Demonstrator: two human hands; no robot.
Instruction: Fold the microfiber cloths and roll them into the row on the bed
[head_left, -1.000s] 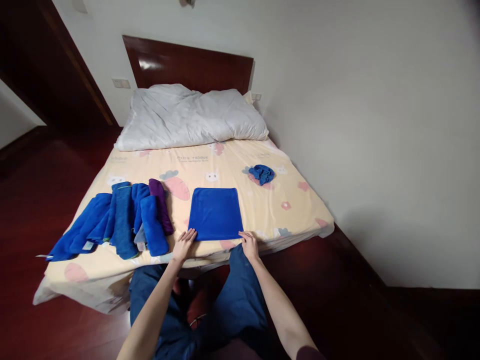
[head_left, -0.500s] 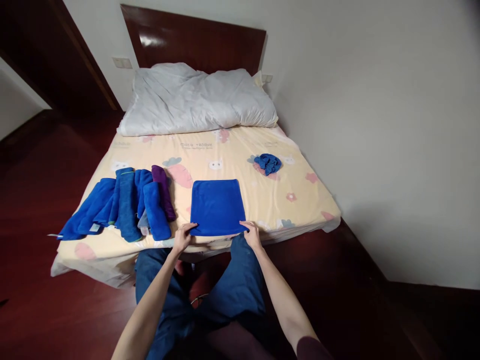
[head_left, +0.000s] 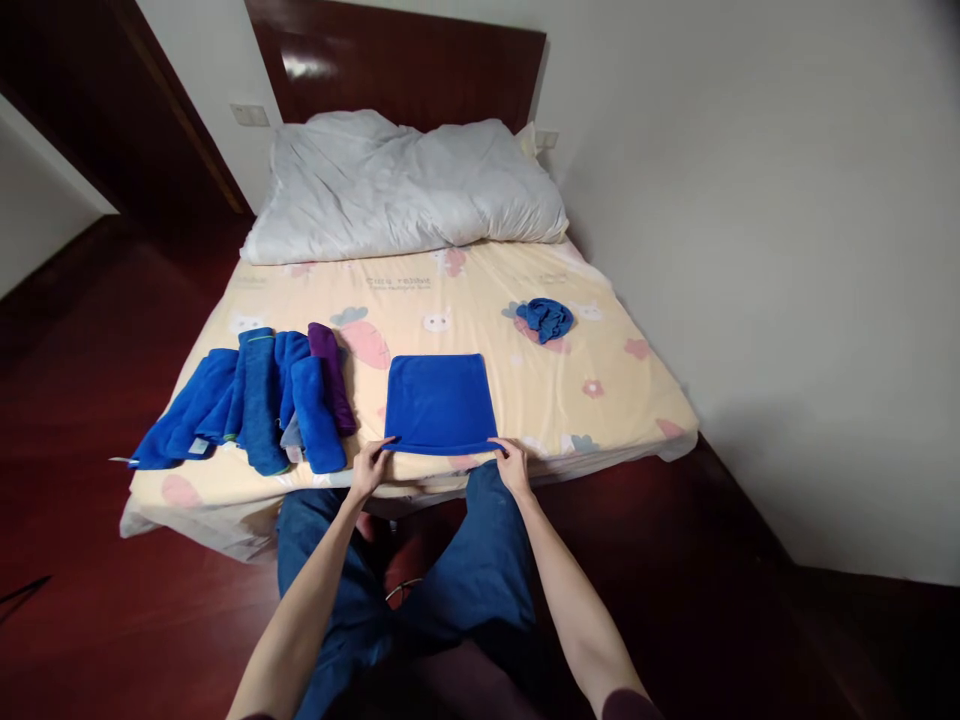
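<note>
A blue towel [head_left: 441, 398] lies flat as a near-square on the bed, close to its front edge. Its near edge is turned up into a narrow fold. At the left end of that fold, my left hand [head_left: 367, 468] pinches the corner between thumb and fingers. My right hand [head_left: 514, 468] pinches the right end in the same way. To the left of the towel lie several rolled blue towels [head_left: 259, 405] and a purple rolled towel [head_left: 331, 378].
The bed [head_left: 600, 400] has a pale yellow sheet printed with carrots and rabbits. A crumpled dark blue cloth [head_left: 547, 320] sits toward its right side. A white quilt [head_left: 405, 190] is heaped by the wooden headboard [head_left: 405, 65]. A wall [head_left: 787, 300] stands on the right.
Both hands have turned the towel's near edge up and away from me, so the towel looks shorter front to back. The view has shifted slightly.
</note>
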